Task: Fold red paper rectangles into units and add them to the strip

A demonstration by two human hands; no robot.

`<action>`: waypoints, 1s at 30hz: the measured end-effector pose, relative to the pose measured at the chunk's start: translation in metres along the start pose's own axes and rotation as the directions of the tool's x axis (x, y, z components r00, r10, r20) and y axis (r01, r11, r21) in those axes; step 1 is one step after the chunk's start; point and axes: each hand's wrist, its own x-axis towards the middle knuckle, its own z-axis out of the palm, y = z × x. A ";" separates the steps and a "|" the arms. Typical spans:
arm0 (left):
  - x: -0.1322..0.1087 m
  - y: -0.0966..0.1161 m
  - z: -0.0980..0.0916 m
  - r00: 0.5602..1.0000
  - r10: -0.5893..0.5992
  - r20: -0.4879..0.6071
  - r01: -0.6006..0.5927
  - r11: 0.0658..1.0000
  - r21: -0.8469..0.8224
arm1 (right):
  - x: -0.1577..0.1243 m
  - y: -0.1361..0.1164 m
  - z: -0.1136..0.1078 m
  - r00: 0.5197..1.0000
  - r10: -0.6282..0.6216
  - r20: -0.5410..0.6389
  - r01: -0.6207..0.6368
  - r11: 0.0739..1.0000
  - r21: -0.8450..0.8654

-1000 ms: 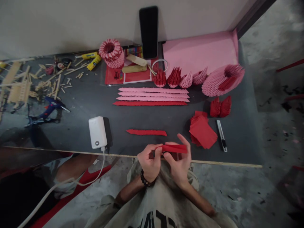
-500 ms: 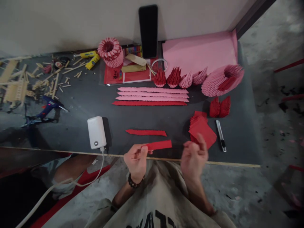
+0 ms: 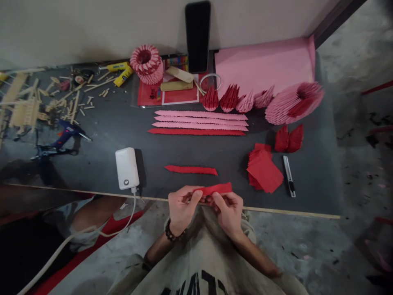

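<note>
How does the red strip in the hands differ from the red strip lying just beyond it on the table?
The held strip is pinched by the left hand and right hand and tilts up to the right; the table strip lies flat, untouched. The table strip looks longer, with a pointed left end. Both are red paper.

Ahead of your hands, bare table (image 3: 92, 164) lies open between power bank (image 3: 126, 168) and red paper stack (image 3: 264, 169); only the short red strip (image 3: 190, 169) intervenes.
</note>
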 end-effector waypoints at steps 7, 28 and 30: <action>0.020 -0.009 -0.011 0.924 0.172 0.341 -0.172 0.985 -0.028 | 0.006 -0.009 -0.011 1.000 0.023 0.008 -0.023 0.999 0.023; 0.038 -0.004 -0.021 0.605 0.647 0.465 -0.768 0.627 0.127 | -0.005 -0.016 -0.011 0.983 -0.177 0.057 0.185 0.960 -0.208; 0.038 -0.004 -0.016 0.685 0.610 0.399 -0.684 0.726 0.066 | -0.005 -0.012 -0.010 0.981 -0.189 0.054 0.196 0.958 -0.211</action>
